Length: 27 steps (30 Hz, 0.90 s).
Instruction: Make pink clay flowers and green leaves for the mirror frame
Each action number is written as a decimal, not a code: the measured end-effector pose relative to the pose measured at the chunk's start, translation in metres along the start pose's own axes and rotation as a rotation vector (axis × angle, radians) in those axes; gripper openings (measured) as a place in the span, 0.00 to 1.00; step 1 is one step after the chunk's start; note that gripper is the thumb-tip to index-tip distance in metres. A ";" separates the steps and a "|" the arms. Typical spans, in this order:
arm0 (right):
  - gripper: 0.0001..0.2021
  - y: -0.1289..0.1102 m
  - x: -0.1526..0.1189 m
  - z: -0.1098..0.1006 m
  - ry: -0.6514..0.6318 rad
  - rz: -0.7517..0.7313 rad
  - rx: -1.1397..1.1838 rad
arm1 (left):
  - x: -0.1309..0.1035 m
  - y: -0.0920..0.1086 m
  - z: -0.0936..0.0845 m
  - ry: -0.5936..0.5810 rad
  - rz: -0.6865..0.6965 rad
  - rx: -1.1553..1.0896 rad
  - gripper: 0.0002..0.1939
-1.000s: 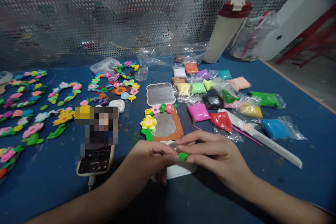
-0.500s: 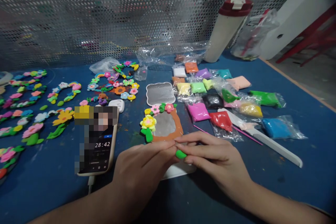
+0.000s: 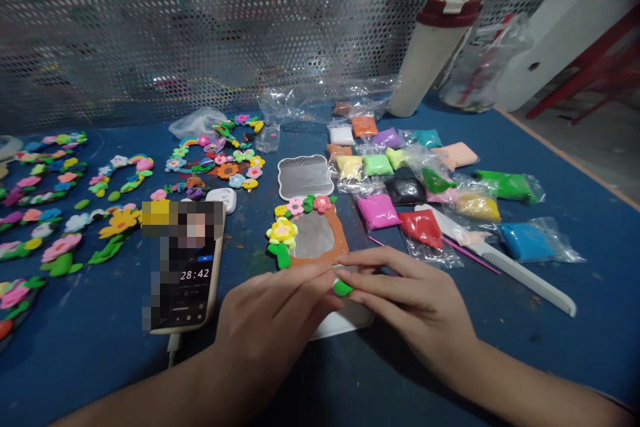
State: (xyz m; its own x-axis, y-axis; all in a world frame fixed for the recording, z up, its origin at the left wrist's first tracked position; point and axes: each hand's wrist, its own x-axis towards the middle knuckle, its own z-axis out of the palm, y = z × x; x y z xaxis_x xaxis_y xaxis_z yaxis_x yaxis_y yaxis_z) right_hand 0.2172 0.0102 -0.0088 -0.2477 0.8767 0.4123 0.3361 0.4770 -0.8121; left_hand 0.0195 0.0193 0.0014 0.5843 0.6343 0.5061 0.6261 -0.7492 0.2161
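Between the fingertips of my left hand [image 3: 277, 310] and my right hand [image 3: 415, 300] is a small piece of green clay [image 3: 343, 288]. Both hands are closed on it, and the left fingers hide part of it. Just beyond my fingertips lies a mirror [image 3: 313, 237] in a brown clay frame [image 3: 340, 233]. Yellow, pink and red clay flowers and green leaves cover its left side and top. A yellow clay flower [image 3: 282, 232] is the largest of them. A white board [image 3: 345, 321] shows partly under my hands.
Small bags of coloured clay, such as a red clay bag [image 3: 421, 228], lie at the right near a white comb [image 3: 530, 279]. Left are a phone [image 3: 193, 273] on a cable and several flowered clay frames [image 3: 123, 175]. A tumbler [image 3: 435, 57] stands behind, before a perforated metal panel [image 3: 200, 27].
The green clay has shifted and turned slightly between my fingertips, and my right fingers have moved a little. The rest of the table looks the same.
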 end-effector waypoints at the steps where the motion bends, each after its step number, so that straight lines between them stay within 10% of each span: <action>1: 0.13 0.000 0.000 0.000 -0.001 0.004 0.006 | 0.000 0.000 0.001 -0.008 -0.017 0.005 0.12; 27: 0.11 0.003 0.002 0.000 -0.041 0.010 -0.077 | 0.001 -0.011 -0.007 -0.142 -0.087 0.048 0.10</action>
State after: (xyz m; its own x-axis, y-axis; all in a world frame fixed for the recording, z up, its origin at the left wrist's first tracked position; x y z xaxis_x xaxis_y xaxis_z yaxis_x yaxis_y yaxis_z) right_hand 0.2176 0.0135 -0.0103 -0.2807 0.8788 0.3859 0.4070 0.4731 -0.7814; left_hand 0.0092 0.0262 0.0056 0.5921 0.7194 0.3632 0.6995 -0.6826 0.2117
